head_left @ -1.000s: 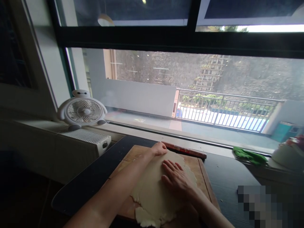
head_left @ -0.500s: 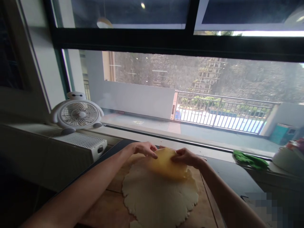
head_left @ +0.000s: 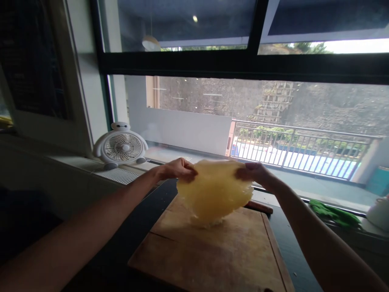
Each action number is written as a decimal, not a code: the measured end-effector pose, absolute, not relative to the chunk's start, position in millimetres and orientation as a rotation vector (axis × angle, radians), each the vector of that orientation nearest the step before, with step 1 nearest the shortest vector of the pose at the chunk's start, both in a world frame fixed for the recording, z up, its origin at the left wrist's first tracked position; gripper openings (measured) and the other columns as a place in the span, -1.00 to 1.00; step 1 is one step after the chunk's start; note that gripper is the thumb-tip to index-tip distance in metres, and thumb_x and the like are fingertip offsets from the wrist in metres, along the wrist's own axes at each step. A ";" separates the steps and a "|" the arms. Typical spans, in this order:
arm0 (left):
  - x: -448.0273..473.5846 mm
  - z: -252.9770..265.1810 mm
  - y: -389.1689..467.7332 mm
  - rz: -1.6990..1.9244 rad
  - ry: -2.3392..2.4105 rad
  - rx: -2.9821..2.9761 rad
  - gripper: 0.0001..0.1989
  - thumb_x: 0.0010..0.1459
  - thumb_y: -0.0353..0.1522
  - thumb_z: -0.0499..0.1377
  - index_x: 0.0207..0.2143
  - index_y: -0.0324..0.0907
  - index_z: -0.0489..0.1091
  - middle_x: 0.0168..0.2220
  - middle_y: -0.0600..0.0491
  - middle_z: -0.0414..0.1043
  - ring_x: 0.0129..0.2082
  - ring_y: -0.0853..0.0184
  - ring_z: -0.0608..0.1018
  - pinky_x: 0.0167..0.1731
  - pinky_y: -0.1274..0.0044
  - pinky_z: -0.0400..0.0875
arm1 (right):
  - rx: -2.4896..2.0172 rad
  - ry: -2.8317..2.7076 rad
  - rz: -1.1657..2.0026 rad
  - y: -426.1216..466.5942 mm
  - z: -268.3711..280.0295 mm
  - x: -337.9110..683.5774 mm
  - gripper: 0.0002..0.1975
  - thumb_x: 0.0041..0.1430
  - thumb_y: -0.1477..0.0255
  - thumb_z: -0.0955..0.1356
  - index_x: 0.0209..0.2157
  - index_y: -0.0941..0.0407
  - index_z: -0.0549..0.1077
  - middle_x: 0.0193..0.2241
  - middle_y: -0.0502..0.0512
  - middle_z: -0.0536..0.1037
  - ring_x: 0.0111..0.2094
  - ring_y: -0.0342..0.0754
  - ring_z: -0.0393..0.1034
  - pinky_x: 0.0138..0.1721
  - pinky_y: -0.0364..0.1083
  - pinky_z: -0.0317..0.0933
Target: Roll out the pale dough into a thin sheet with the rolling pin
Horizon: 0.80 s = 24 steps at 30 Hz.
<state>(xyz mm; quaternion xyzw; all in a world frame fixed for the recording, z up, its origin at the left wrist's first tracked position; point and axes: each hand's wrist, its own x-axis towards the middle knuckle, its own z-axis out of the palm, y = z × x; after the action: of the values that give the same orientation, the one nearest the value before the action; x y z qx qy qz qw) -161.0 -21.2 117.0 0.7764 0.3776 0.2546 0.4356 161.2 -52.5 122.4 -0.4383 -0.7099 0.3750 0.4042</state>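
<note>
A thin sheet of rolled dough (head_left: 215, 190) hangs upright over the far part of a wooden board (head_left: 209, 251), glowing yellow against the window light. My left hand (head_left: 183, 170) pinches its upper left edge. At the upper right edge my right hand (head_left: 251, 172) grips it too, the fingertips showing dark through the dough. The sheet's ragged lower edge is close to the board; whether it touches is hard to tell. Behind the dough, on the right, the handle of a rolling pin (head_left: 259, 207) sticks out.
The board lies on a dark table (head_left: 121, 227) before a large window. A white fan (head_left: 123, 145) stands on the sill at the left. To the right are a green cloth (head_left: 334, 213) and a white rounded container (head_left: 378, 215).
Both hands have raised the dough from lying on the board to hanging above it, uncovering the wood. My hands have risen, and the view has tilted up and turned slightly left.
</note>
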 end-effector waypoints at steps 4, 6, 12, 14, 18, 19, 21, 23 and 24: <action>-150.7 146.0 -66.0 0.755 1.144 2.413 -0.72 0.07 -0.23 0.12 -0.44 -0.28 0.47 -0.59 0.11 0.35 -0.55 0.42 0.41 -0.55 0.62 0.18 | -1.093 -1.776 0.801 -51.9 97.4 162.7 -0.75 -0.03 0.24 0.40 -0.32 0.09 0.52 -0.34 0.05 0.56 -0.32 -0.07 0.42 -0.17 -0.03 0.27; -139.2 129.2 -100.1 0.727 1.254 2.710 -0.79 0.09 -0.33 0.08 -0.49 -0.22 0.46 -0.57 0.11 0.36 -0.49 0.40 0.43 -0.50 0.60 0.18 | -1.118 -1.816 0.787 -60.9 66.8 164.7 -0.71 0.01 0.22 0.37 -0.30 0.12 0.52 -0.34 0.07 0.56 -0.29 -0.04 0.43 -0.18 -0.01 0.28; -112.0 31.8 -183.9 0.191 1.169 2.829 -0.78 0.04 -0.39 0.12 -0.24 -0.08 0.47 -0.27 0.02 0.48 -0.26 0.23 0.50 -0.23 0.46 0.34 | -1.228 -1.997 0.810 -121.5 -7.8 182.6 -0.81 -0.01 0.33 0.36 -0.38 0.11 0.57 -0.24 0.12 0.56 -0.15 0.06 0.41 -0.05 0.04 0.23; -112.9 12.0 -191.1 0.201 1.020 2.740 -0.53 0.09 -0.21 0.13 0.08 -0.01 0.28 0.05 0.01 0.35 0.01 0.15 0.39 0.00 0.39 0.26 | -1.292 -2.081 0.700 -146.9 -13.5 184.0 -0.72 0.03 0.37 0.33 -0.19 0.05 0.53 -0.03 0.11 0.45 0.03 0.08 0.28 0.09 0.07 0.09; -119.5 -8.7 -168.3 0.142 0.897 2.668 -0.44 0.27 -0.11 -0.16 0.28 0.00 -0.13 0.30 0.05 -0.13 0.27 0.20 0.00 0.22 0.31 -0.12 | -1.413 -2.377 0.471 -186.8 -16.0 172.0 -0.48 0.13 0.28 0.28 0.15 -0.04 0.23 0.24 0.07 0.08 0.24 0.07 -0.09 0.20 0.10 -0.15; -120.8 -12.5 -156.4 0.124 0.940 2.677 -0.46 0.29 -0.12 -0.20 0.28 -0.01 -0.13 0.30 0.04 -0.15 0.28 0.21 -0.03 0.22 0.29 -0.17 | -1.416 -2.429 0.462 -190.4 -16.0 169.5 -0.49 0.14 0.26 0.27 0.15 -0.04 0.23 0.24 0.07 0.08 0.24 0.07 -0.07 0.20 0.08 -0.13; -123.8 -19.0 -128.7 0.116 1.120 2.697 -0.45 0.28 -0.13 -0.20 0.27 -0.08 -0.08 0.30 -0.01 -0.13 0.28 0.20 -0.05 0.22 0.25 -0.23 | -1.452 -2.447 0.407 -185.5 -13.7 170.2 -0.56 0.19 0.25 0.24 0.10 -0.03 0.29 0.19 0.07 0.19 0.18 0.04 0.06 0.16 0.03 -0.03; -128.7 -22.7 -100.3 0.148 1.389 2.665 -0.44 0.27 -0.13 -0.17 0.25 -0.16 -0.01 0.29 -0.07 -0.10 0.28 0.18 -0.04 0.21 0.24 -0.20 | -1.561 -2.367 0.289 -163.7 -7.7 179.3 -0.63 0.25 0.27 0.17 0.05 0.00 0.36 0.12 0.08 0.30 0.11 -0.01 0.18 0.08 -0.02 0.07; -132.2 -23.0 -87.5 0.175 1.520 2.624 -0.44 0.26 -0.14 -0.16 0.23 -0.19 0.04 0.27 -0.09 -0.05 0.27 0.17 0.00 0.20 0.25 -0.15 | -1.644 -2.307 0.201 -147.8 -3.8 186.2 -0.63 0.26 0.28 0.16 0.02 0.03 0.38 0.08 0.11 0.34 0.08 -0.01 0.21 0.06 -0.03 0.10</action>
<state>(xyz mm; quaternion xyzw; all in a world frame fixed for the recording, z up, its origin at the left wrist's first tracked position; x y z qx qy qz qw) -132.2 -87.5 -23.0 0.8628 0.4996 0.0575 0.0519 186.2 -147.8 -3.8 -0.5723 -0.8031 0.0699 0.1501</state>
